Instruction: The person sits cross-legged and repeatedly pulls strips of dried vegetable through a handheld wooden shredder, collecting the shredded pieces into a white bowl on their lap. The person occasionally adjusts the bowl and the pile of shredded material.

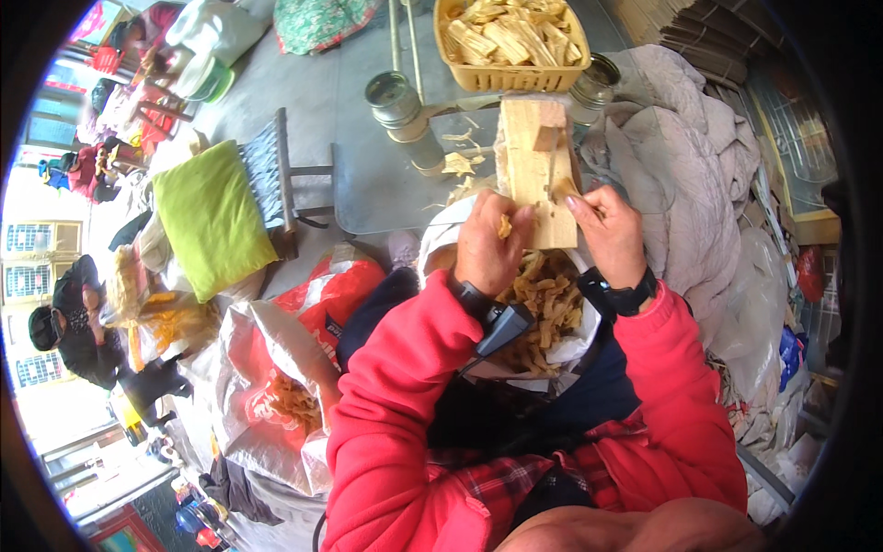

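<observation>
Right in front of me a wooden board [526, 162] with a small wooden block [549, 136] fixed on it slopes toward my lap. My left hand [491, 241] is at the board's left edge, with a small yellow dried piece [506, 226] between its fingers. At the right edge, my right hand [610, 224] pinches a small brownish piece [567, 190] against the board; the fingers partly hide it. Under the board's near end, a white-lined container [592, 331] between my legs holds many brown dried strips [541, 303].
Beyond the board stands a yellow plastic basket [514, 79] of pale split strips. Two metal cans [393, 96] [597, 72] flank a low glass-like tabletop [365, 186]. An open sack [238, 386] lies left, near a green cushion [207, 221]. Quilted cloth [697, 172] is heaped right; another person [83, 324] is far left.
</observation>
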`<state>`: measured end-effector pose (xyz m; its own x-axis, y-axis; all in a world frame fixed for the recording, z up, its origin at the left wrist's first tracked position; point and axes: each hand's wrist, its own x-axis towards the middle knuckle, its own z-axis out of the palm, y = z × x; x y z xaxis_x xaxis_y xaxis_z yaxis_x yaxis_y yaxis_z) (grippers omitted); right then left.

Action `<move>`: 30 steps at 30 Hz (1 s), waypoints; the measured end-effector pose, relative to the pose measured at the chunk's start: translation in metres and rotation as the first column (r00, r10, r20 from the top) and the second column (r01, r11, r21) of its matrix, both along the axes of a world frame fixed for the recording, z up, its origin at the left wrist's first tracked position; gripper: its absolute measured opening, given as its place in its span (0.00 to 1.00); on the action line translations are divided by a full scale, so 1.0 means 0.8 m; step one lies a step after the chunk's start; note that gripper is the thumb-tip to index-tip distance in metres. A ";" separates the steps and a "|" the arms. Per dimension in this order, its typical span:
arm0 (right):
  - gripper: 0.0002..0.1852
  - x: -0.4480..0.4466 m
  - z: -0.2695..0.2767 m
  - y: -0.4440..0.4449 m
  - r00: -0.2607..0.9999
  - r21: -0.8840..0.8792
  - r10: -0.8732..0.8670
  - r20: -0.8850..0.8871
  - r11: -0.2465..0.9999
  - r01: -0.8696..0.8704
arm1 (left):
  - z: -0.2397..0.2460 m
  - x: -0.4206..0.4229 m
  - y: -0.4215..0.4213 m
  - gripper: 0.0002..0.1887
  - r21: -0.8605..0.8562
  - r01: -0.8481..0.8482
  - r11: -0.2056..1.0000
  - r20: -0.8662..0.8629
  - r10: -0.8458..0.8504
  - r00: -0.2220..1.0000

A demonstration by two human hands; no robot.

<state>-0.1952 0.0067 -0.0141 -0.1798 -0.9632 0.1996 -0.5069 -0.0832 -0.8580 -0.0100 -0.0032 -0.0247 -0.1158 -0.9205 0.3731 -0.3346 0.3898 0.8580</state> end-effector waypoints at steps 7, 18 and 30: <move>0.03 0.005 0.042 0.027 0.990 -0.179 0.142 -0.028 0.973 -0.144 | 0.041 0.019 0.009 0.14 0.274 0.018 0.961 -0.227 0.047 0.973; 0.10 0.019 0.059 0.032 0.714 -0.416 0.657 -0.242 0.594 -0.688 | 0.023 0.004 0.047 0.19 0.568 0.456 0.685 -0.321 -0.326 0.889; 0.06 0.011 0.051 0.044 0.655 0.333 0.291 0.697 0.678 -0.655 | 0.060 0.033 0.032 0.15 -0.218 0.489 0.844 0.267 -0.431 0.862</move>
<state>-0.1865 0.0415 0.0264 0.4382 -0.8401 -0.3196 0.0447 0.3755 -0.9257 0.0160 0.0222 0.0230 -0.5993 -0.6087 0.5200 -0.2103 0.7464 0.6314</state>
